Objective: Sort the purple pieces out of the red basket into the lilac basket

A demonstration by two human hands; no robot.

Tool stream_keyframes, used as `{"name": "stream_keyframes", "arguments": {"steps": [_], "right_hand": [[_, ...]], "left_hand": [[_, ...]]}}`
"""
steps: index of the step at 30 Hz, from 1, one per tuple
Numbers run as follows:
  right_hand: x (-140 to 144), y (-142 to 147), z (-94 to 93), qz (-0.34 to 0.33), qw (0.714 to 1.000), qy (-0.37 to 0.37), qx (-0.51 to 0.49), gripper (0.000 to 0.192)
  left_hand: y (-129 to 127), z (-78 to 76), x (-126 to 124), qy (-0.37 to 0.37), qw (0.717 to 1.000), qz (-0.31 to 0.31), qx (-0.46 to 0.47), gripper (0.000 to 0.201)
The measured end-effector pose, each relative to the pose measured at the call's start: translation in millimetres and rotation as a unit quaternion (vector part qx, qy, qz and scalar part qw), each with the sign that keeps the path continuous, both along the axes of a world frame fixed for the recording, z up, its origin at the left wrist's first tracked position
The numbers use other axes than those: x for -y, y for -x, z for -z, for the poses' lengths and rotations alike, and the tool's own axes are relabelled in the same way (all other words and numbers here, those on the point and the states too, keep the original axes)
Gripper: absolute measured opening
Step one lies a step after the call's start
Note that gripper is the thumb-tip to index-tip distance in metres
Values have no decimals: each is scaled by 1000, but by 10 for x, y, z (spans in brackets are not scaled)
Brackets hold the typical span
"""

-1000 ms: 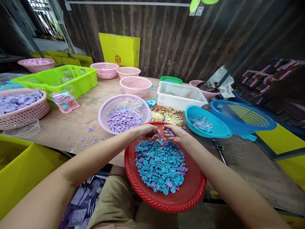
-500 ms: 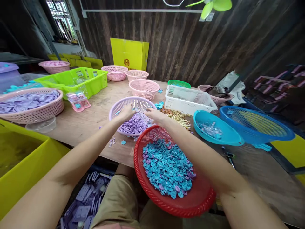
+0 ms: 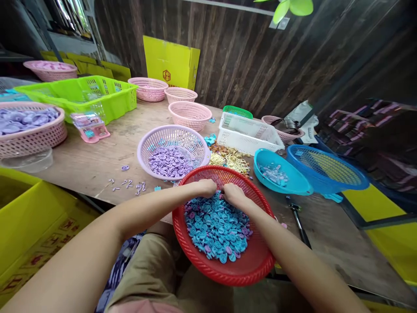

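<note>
A red basket point(image 3: 250, 271) rests tilted over my lap at the table's edge, holding many small blue swirl-shaped plastic pieces point(image 3: 216, 228) with a few purple ones among them. At its far side, my left hand point(image 3: 207, 188) is curled closed over the pieces. Close beside it, my right hand point(image 3: 233, 194) is also closed, its fingertips down at the pieces near a purple one. What either hand grips is hidden. Just beyond, to the left, a lilac basket point(image 3: 141, 152) holds a heap of small purple pieces point(image 3: 169, 163).
Loose purple bits point(image 3: 140, 188) lie left of the red basket. Behind are pink baskets point(image 3: 189, 114), a white crate point(image 3: 247, 141) and a lime-green crate point(image 3: 124, 102). A turquoise bowl point(image 3: 299, 184) and blue basket point(image 3: 329, 174) stand right. A yellow carton point(image 3: 39, 234) is at left.
Both hands have come back from the lilac basket into the red basket and closed at the blue pieces. The view has shifted slightly right and down.
</note>
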State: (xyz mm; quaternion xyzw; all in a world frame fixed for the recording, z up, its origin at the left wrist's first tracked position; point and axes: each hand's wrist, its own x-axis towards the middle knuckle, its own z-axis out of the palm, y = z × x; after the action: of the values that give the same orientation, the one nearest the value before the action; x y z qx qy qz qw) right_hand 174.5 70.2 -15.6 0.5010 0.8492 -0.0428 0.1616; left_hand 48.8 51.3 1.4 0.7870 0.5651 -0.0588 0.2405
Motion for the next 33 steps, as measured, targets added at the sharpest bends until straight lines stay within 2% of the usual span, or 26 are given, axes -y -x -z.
{"name": "stream_keyframes", "arguments": {"steps": [3,5,7,9,11,14,16,19,21,22,25,26,27,28,29,31,32,33], "right_hand": [[-40,15,-4,-8,1000,20,-7,19],[-75,0,-15,-18,999,40,-16,19],[-103,-25,-25,-21,998,51,-29,19],[-122,-48,-31,-11,998,51,-45,17],[-134,-61,-28,14,996,47,-79,13],[-148,-52,2,61,986,47,-149,9],[-153,-25,36,70,977,39,-199,10],[-147,32,79,62,958,58,-273,13],[-131,59,76,99,929,144,-325,16],[-122,63,60,131,902,204,-357,17],[-104,35,-26,211,785,358,-460,20],[-104,18,-56,220,755,385,-482,19],[-108,0,-80,221,740,397,-495,16],[-115,-14,-93,219,743,394,-495,13],[-123,-23,-93,210,763,374,-484,9],[-137,-23,-53,167,839,294,-426,5],[-141,-16,-20,133,880,243,-385,5],[-143,-8,15,94,914,195,-342,7]], "left_hand": [[126,-8,-30,40,998,18,45,31],[217,-30,-41,95,987,23,128,36],[268,-17,-60,140,964,-9,225,37],[270,45,-90,120,957,-74,254,36],[239,135,-116,29,979,-103,174,31],[190,247,-118,-85,996,-29,28,24],[171,280,-93,-101,994,27,-20,26],[158,282,-54,-105,992,57,-48,30],[154,276,-48,-107,990,68,-58,30],[153,273,-53,-103,990,76,-60,30],[160,257,-83,-86,992,89,-38,28],[165,245,-94,-71,994,86,-15,28],[172,228,-101,-44,995,84,17,27],[180,206,-107,-1,995,83,57,25],[189,181,-109,52,990,83,103,23],[206,134,-110,152,966,84,189,21],[214,118,-110,172,958,77,217,23],[219,109,-110,160,959,58,225,24]]}}
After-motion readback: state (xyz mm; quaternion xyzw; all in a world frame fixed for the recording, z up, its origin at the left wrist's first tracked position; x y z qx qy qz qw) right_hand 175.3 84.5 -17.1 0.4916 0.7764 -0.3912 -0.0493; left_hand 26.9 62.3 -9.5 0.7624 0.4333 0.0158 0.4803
